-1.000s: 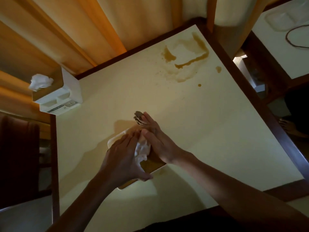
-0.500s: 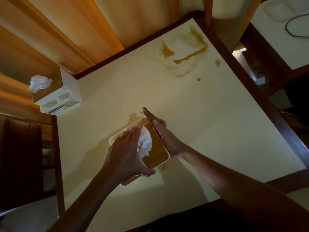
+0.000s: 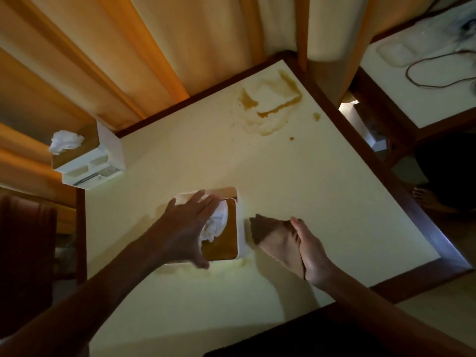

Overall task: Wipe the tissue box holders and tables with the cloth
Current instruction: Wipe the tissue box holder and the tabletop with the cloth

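The left hand point(image 3: 188, 228) hides much of the tissue box holder point(image 3: 240, 228).

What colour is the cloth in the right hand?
Brown, darker at its tip: the cloth held by the right hand, head view.

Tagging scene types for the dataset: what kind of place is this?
Probably a restaurant or café dining area: a tissue box holder under the left hand, a second holder, two wood-edged tables close together, and a curtain.
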The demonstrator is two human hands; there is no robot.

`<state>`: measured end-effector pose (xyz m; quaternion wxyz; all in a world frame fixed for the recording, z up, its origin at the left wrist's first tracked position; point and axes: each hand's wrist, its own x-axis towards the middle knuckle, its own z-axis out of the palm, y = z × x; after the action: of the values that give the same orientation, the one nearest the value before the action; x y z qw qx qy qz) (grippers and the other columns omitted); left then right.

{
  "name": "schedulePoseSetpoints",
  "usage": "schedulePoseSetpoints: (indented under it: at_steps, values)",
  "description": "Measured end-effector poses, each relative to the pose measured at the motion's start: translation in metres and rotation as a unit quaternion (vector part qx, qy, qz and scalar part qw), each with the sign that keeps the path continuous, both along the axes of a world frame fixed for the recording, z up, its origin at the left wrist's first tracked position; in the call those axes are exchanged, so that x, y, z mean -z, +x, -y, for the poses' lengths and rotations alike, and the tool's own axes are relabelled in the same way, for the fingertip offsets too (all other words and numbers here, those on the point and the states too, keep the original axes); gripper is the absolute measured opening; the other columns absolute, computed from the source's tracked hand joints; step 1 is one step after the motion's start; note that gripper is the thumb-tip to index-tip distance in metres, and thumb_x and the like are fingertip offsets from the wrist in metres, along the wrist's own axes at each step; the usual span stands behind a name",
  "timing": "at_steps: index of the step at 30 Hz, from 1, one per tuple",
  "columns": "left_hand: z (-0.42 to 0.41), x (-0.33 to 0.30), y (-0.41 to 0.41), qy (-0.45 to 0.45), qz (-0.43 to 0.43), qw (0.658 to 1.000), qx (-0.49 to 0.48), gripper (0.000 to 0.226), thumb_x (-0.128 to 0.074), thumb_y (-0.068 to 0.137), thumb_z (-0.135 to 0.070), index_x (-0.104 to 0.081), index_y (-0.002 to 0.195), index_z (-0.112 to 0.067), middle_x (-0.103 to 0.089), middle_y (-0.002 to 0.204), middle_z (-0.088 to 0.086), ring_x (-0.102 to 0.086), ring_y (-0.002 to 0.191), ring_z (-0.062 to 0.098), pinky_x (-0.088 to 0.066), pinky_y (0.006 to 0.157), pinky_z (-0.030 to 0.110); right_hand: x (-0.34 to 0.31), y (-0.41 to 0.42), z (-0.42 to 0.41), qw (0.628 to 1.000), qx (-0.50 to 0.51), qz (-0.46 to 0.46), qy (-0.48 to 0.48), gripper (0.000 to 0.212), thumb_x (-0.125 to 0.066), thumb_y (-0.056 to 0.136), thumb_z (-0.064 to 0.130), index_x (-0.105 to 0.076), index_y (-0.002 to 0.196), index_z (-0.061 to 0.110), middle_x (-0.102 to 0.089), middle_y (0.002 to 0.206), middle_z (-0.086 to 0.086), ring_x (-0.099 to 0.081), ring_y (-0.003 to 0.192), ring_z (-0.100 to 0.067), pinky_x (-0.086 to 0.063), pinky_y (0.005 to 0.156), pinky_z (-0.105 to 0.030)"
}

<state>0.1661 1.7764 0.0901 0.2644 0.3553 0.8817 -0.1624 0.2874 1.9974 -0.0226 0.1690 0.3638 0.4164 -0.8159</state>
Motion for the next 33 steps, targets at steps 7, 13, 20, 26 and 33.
schedulePoseSetpoints:
  at_steps: [7, 13, 20, 26, 33]
  values:
    - [0.012, -0.002, -0.008, -0.048, -0.040, 0.974, 0.216, 0.147, -0.066, 0.043, -0.090, 0.024, 0.149, -0.042, 0.032, 0.159, 0.001, 0.028, 0.144, 0.039, 0.003, 0.105, 0.076, -0.013, -0.011, -0.009, 0.985, 0.138, 0.046, 0.094, 0.047, -0.043, 0.102, 0.045, -0.053, 0.135, 0.012, -0.058, 0.132, -0.010, -0.053, 0.121, -0.027, -0.040, 0.105, -0.040]
    - [-0.038, 0.010, 0.032, 0.088, -0.060, 0.975, -0.193, 0.145, -0.059, 0.046, -0.094, 0.046, 0.133, -0.045, 0.039, 0.153, 0.014, 0.027, 0.144, 0.041, 0.000, 0.112, 0.071, -0.023, -0.012, -0.002, 0.981, 0.134, -0.024, 0.139, 0.037, -0.040, 0.106, 0.033, -0.047, 0.133, 0.009, -0.056, 0.107, -0.002, -0.055, 0.092, -0.013, -0.044, 0.075, -0.022]
    - [-0.030, 0.025, 0.031, 0.102, -0.065, 0.971, -0.208, 0.145, -0.064, 0.048, -0.090, 0.043, 0.135, -0.047, 0.019, 0.159, 0.021, 0.004, 0.146, 0.047, -0.012, 0.112, 0.067, -0.031, -0.001, 0.007, 0.974, 0.126, -0.104, 0.160, 0.042, -0.054, 0.097, 0.040, -0.062, 0.109, 0.001, -0.064, 0.107, -0.018, -0.061, 0.106, -0.035, -0.050, 0.087, -0.041]
    - [-0.002, 0.022, 0.023, 0.066, -0.064, 0.992, -0.081, 0.147, -0.052, 0.040, -0.099, 0.040, 0.140, -0.042, 0.031, 0.157, 0.018, 0.010, 0.148, 0.043, -0.007, 0.114, 0.066, -0.025, 0.005, 0.019, 0.953, 0.070, -0.185, 0.231, 0.065, -0.051, 0.095, 0.054, -0.064, 0.096, -0.009, -0.060, 0.093, -0.040, -0.058, 0.088, -0.055, -0.048, 0.075, -0.066]
    - [0.000, 0.030, 0.023, 0.100, -0.060, 0.987, -0.108, 0.150, -0.051, 0.035, -0.098, 0.037, 0.142, -0.041, 0.005, 0.163, 0.016, -0.002, 0.149, 0.036, -0.014, 0.115, 0.062, -0.015, 0.017, 0.062, 0.907, -0.138, -0.314, 0.243, 0.045, -0.039, 0.099, 0.041, -0.032, 0.143, 0.046, -0.036, 0.136, 0.046, -0.029, 0.139, 0.003, -0.026, 0.113, -0.014]
